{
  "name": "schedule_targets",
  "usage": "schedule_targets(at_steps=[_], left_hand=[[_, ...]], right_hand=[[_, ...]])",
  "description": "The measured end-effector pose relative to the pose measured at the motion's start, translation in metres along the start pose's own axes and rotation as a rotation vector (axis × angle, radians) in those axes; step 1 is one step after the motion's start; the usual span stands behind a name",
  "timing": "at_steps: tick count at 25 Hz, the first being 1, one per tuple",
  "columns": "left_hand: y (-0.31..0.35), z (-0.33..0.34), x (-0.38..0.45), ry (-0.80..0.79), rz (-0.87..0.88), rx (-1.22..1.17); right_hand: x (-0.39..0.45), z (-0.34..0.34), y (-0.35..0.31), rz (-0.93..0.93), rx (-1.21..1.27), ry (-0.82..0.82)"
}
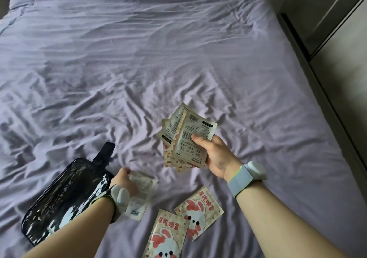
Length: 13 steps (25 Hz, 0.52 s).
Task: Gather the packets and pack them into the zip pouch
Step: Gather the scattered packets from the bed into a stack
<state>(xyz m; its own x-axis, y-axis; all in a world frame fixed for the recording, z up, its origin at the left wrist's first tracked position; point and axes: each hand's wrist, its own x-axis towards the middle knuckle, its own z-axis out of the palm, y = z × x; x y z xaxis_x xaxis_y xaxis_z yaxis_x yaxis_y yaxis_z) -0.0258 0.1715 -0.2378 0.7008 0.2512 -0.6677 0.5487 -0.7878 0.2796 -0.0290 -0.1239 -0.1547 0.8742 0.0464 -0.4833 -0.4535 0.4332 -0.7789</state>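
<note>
My right hand (215,157) holds a fanned stack of several cream packets (186,136) above the bed, their printed backs facing me. My left hand (124,180) grips one more packet (142,196), back side up, low over the sheet and slightly blurred. Two packets with a pink rabbit print lie face up near me: one (199,212) to the right, one (166,236) at the bottom edge. The zip pouch (59,198), black-trimmed and clear with white print, lies flat at my left, partly under my left forearm. Whether its zip is open I cannot tell.
Everything rests on a wrinkled lilac bedsheet (139,58) that stretches far ahead. The bed's right edge meets a dark floor strip and pale cabinet doors (337,39). Both wrists wear white bands.
</note>
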Motion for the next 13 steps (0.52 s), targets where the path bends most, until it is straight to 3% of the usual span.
schedule_targets(at_steps=[3, 6, 9, 13], left_hand=[[0.046, -0.021, -0.019, -0.070, 0.089, -0.571], [0.111, -0.040, -0.052, -0.305, 0.186, -1.019], [0.149, -0.045, -0.068, -0.450, 0.279, -1.116], [0.148, -0.045, -0.064, -0.638, 0.294, -1.125]], right_hand=[[0.001, -0.004, 0.002, 0.026, -0.031, -0.015], [0.001, -0.006, 0.005, 0.010, -0.036, -0.003], [0.000, -0.009, 0.003, -0.006, -0.053, 0.056], [-0.001, -0.021, -0.011, -0.057, -0.064, 0.098]])
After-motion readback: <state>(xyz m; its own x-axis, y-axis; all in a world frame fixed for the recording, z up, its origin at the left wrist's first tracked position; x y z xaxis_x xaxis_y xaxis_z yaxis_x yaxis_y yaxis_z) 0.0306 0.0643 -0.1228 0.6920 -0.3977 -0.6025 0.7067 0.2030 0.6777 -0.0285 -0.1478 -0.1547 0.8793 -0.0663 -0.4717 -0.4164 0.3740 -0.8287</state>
